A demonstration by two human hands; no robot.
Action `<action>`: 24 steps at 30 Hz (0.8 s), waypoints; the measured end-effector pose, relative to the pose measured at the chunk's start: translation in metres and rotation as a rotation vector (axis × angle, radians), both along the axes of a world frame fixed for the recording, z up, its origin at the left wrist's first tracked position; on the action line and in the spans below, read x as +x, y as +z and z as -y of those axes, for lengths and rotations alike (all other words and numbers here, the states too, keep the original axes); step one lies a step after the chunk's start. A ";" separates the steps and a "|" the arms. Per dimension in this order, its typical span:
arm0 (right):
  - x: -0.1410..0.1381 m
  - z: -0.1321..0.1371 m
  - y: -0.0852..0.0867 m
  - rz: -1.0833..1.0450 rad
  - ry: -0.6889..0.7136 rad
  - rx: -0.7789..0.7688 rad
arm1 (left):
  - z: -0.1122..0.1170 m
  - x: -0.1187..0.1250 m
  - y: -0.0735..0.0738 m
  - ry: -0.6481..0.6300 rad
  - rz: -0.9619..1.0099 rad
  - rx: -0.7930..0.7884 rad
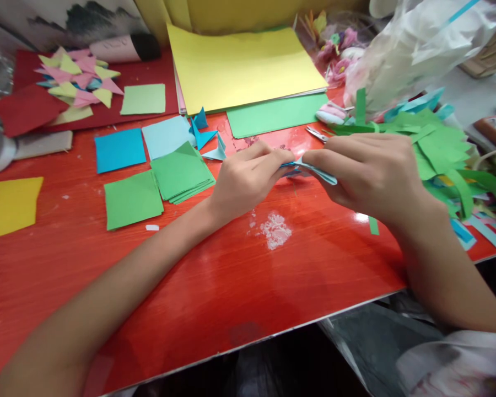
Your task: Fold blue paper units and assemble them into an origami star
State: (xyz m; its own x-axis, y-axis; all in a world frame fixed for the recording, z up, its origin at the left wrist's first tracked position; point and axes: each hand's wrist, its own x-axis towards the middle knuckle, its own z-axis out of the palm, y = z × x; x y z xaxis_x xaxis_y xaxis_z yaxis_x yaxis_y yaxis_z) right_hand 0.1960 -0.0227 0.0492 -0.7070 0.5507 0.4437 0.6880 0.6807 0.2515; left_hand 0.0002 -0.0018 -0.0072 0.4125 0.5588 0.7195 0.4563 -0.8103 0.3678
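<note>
Both hands meet above the red table point(240, 286), gripping one small folded paper piece point(323, 173) in light and darker blue. My left hand point(246, 173) pinches its left end, mostly hiding it. With fingers closed, my right hand point(366, 168) holds the right end, where a light blue flap sticks out. Left of my left hand lie a dark blue folded paper point(201, 132) and a pale blue folded paper point(217, 150). Beside them rest a stack of green paper squares point(182, 173), another green square point(133, 199), a blue square point(120, 150) and a light blue square point(165, 131).
Large yellow sheets point(248, 69) lie at the back over a green sheet point(279, 114). A many-pointed paper ornament point(80, 77) sits back left near a marker point(124, 48). Green paper scraps point(442, 143) heap at right, beside scissors point(316, 134) and a plastic bag point(417, 49).
</note>
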 end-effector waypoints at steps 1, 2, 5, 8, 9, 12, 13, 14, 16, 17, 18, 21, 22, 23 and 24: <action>0.000 0.001 0.001 -0.004 -0.002 -0.010 | 0.000 0.000 0.000 0.009 -0.008 0.006; 0.000 0.001 0.001 -0.007 -0.005 -0.019 | 0.001 0.000 -0.001 0.019 -0.015 0.016; 0.001 0.003 0.005 0.011 -0.001 -0.038 | 0.001 0.001 -0.003 0.058 -0.024 0.063; 0.001 0.004 0.008 0.052 0.009 -0.026 | 0.001 0.001 -0.005 0.080 -0.029 0.108; 0.001 0.004 0.008 0.058 0.019 -0.009 | 0.000 0.001 -0.006 0.083 -0.031 0.117; -0.001 0.004 0.010 0.064 0.044 0.051 | 0.000 0.000 -0.007 0.073 -0.020 0.100; -0.002 0.005 0.010 0.065 0.047 0.058 | 0.000 0.000 -0.007 0.069 -0.011 0.085; -0.003 0.005 0.010 0.063 0.044 0.054 | 0.000 0.000 -0.008 0.067 -0.004 0.069; -0.004 0.006 0.010 0.057 0.027 0.022 | -0.001 0.000 -0.008 0.071 0.004 0.048; -0.005 0.006 0.010 0.054 0.019 0.003 | -0.001 0.000 -0.007 0.075 0.006 0.039; -0.005 0.006 0.009 0.051 0.008 -0.010 | -0.001 0.001 -0.007 0.075 0.008 0.030; -0.005 0.006 0.006 0.025 -0.026 0.012 | 0.000 0.001 -0.002 0.036 0.041 -0.004; -0.005 0.005 0.005 0.010 -0.034 0.017 | 0.001 0.001 -0.001 0.022 0.060 -0.017; -0.005 0.004 0.004 -0.010 -0.038 0.009 | 0.001 0.001 0.001 0.011 0.083 -0.032; -0.005 0.004 0.003 -0.036 -0.040 -0.014 | 0.001 0.001 0.002 0.005 0.109 -0.048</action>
State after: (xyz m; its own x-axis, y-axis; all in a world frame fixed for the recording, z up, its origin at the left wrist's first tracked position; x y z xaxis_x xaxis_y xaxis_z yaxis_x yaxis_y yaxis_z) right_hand 0.1911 -0.0263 0.0519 -0.6679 0.5847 0.4605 0.7233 0.6558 0.2162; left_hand 0.0015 -0.0031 -0.0049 0.3309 0.5955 0.7320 0.4152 -0.7885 0.4538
